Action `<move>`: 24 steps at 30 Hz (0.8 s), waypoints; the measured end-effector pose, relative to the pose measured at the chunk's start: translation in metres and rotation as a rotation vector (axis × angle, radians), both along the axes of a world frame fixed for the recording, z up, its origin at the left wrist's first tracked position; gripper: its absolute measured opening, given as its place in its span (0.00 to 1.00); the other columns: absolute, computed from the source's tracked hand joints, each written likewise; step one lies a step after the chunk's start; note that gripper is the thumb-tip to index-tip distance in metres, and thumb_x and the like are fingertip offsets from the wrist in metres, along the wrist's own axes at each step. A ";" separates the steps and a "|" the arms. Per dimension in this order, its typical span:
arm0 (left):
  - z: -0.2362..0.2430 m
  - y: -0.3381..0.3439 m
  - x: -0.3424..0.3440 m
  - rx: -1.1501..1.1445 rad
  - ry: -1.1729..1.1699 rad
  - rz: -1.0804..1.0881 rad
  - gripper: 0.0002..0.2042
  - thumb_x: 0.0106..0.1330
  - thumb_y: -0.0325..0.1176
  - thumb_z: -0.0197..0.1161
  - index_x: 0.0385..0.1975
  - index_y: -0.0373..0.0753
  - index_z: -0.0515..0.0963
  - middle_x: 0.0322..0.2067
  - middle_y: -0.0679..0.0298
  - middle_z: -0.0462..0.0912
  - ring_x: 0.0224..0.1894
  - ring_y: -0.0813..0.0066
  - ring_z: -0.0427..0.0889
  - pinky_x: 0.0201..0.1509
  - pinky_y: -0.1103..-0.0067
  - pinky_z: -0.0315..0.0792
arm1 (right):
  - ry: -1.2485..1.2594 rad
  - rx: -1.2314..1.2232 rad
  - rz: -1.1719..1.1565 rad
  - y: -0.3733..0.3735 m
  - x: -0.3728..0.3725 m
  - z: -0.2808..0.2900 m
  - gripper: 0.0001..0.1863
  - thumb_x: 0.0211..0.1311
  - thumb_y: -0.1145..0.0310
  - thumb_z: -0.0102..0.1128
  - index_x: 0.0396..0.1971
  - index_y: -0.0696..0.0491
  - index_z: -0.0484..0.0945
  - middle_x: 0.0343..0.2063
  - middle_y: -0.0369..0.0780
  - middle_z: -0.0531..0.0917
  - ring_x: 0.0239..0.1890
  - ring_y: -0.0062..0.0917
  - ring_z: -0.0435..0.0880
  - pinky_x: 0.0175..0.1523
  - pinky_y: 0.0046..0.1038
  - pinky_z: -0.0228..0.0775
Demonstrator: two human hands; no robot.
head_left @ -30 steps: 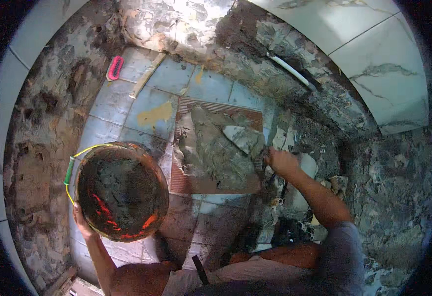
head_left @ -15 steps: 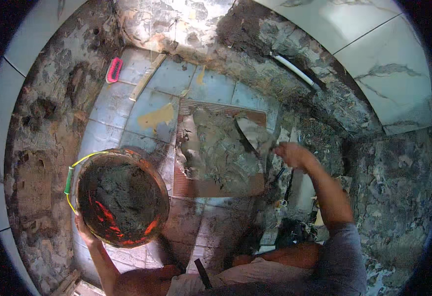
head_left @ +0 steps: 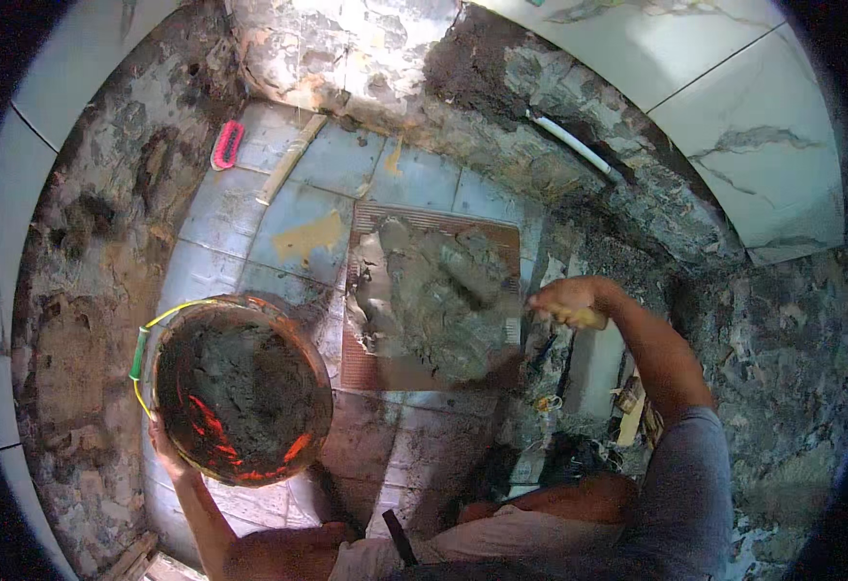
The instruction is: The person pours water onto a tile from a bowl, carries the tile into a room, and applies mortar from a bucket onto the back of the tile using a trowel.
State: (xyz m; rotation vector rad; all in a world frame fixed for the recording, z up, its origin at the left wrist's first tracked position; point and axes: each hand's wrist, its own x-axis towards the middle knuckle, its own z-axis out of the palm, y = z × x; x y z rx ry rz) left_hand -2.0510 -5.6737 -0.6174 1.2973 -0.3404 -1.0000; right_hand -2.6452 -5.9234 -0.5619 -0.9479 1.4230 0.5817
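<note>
My left hand (head_left: 166, 447) holds the near-left rim of an orange bucket (head_left: 319, 368) half coated in grey mortar, with a dark grey mass (head_left: 249, 382) inside and a yellow wire handle with a green grip. My right hand (head_left: 571, 298) is closed on the yellowish handle of a trowel (head_left: 588, 316), just right of a ridged reddish-brown tile (head_left: 414, 376) spread with lumpy grey mortar (head_left: 414, 290). The trowel's blade is blurred and hard to make out over the mortar.
Worn blue floor tiles (head_left: 327, 165) carry a pink brush (head_left: 227, 144) and a pale strip (head_left: 288, 160). A white pipe (head_left: 579, 145) lies along the rough wall base. Marbled tiles (head_left: 743, 116) line the upper wall. Debris (head_left: 627, 416) sits beside my right leg.
My right hand has moved right and turned, showing more of the trowel handle, and the blade is less distinct. The bucket in my left hand appears slightly lower in view.
</note>
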 end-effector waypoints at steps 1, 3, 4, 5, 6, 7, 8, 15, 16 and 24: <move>-0.006 0.008 0.010 -0.011 0.026 -0.018 0.19 0.62 0.45 0.50 0.43 0.36 0.71 0.38 0.61 0.76 0.37 0.70 0.77 0.42 0.73 0.72 | 0.027 -0.003 -0.148 -0.001 0.002 0.019 0.22 0.56 0.44 0.48 0.26 0.51 0.68 0.12 0.31 0.65 0.09 0.17 0.62 0.13 0.22 0.59; -0.021 0.013 0.024 -0.019 0.121 -0.014 0.19 0.62 0.45 0.51 0.45 0.37 0.70 0.41 0.60 0.75 0.40 0.68 0.76 0.44 0.72 0.71 | -0.004 0.013 -0.266 -0.008 -0.032 0.013 0.22 0.55 0.43 0.48 0.25 0.51 0.68 0.11 0.31 0.65 0.08 0.17 0.62 0.12 0.22 0.59; -0.025 0.018 0.028 -0.015 0.122 -0.013 0.19 0.62 0.45 0.51 0.45 0.37 0.70 0.41 0.60 0.75 0.40 0.68 0.76 0.44 0.72 0.71 | -0.037 0.026 -0.382 -0.012 -0.050 0.005 0.23 0.55 0.42 0.49 0.25 0.51 0.68 0.11 0.31 0.65 0.08 0.17 0.61 0.12 0.22 0.58; -0.027 0.014 0.028 -0.028 0.126 -0.032 0.21 0.63 0.46 0.48 0.46 0.36 0.70 0.41 0.59 0.76 0.40 0.67 0.76 0.45 0.71 0.71 | -0.026 0.066 -0.423 -0.014 -0.063 -0.009 0.22 0.55 0.43 0.50 0.23 0.50 0.67 0.11 0.31 0.66 0.07 0.17 0.61 0.11 0.22 0.58; -0.030 0.013 0.027 -0.040 0.126 -0.040 0.22 0.63 0.47 0.45 0.47 0.35 0.69 0.42 0.58 0.76 0.40 0.66 0.77 0.45 0.70 0.72 | -0.023 0.069 -0.416 -0.013 -0.060 -0.020 0.22 0.55 0.43 0.50 0.23 0.50 0.67 0.11 0.31 0.66 0.07 0.17 0.61 0.11 0.22 0.58; -0.026 0.008 0.022 -0.036 0.125 -0.033 0.22 0.63 0.47 0.45 0.47 0.35 0.69 0.42 0.58 0.76 0.40 0.66 0.77 0.45 0.70 0.72 | -0.006 0.056 -0.406 -0.004 -0.051 -0.032 0.22 0.55 0.44 0.50 0.22 0.50 0.67 0.11 0.31 0.67 0.07 0.17 0.62 0.12 0.22 0.59; -0.022 0.003 0.017 -0.031 0.129 -0.037 0.22 0.63 0.47 0.45 0.47 0.35 0.68 0.43 0.58 0.75 0.42 0.65 0.76 0.46 0.70 0.71 | 0.011 0.043 -0.396 0.003 -0.045 -0.046 0.22 0.54 0.44 0.51 0.22 0.49 0.67 0.11 0.31 0.67 0.08 0.18 0.63 0.12 0.22 0.60; -0.030 0.011 0.032 -0.051 0.233 -0.042 0.24 0.62 0.48 0.48 0.51 0.37 0.66 0.47 0.59 0.72 0.48 0.65 0.72 0.52 0.69 0.66 | 0.013 0.254 -0.137 0.048 0.020 -0.070 0.24 0.55 0.43 0.49 0.24 0.52 0.64 0.12 0.34 0.66 0.10 0.21 0.66 0.14 0.26 0.62; -0.025 0.007 0.028 -0.073 0.247 -0.086 0.24 0.62 0.48 0.48 0.52 0.37 0.65 0.47 0.59 0.72 0.48 0.64 0.72 0.52 0.69 0.66 | 0.013 0.255 -0.134 0.054 0.021 -0.070 0.24 0.55 0.43 0.49 0.24 0.52 0.64 0.12 0.34 0.66 0.10 0.21 0.66 0.14 0.26 0.62; -0.044 0.015 0.041 -0.055 0.207 -0.068 0.24 0.63 0.48 0.46 0.51 0.36 0.66 0.46 0.58 0.73 0.47 0.63 0.73 0.50 0.69 0.68 | -0.068 0.140 0.000 0.044 0.022 -0.023 0.24 0.56 0.44 0.48 0.25 0.53 0.66 0.13 0.35 0.68 0.10 0.19 0.66 0.14 0.23 0.61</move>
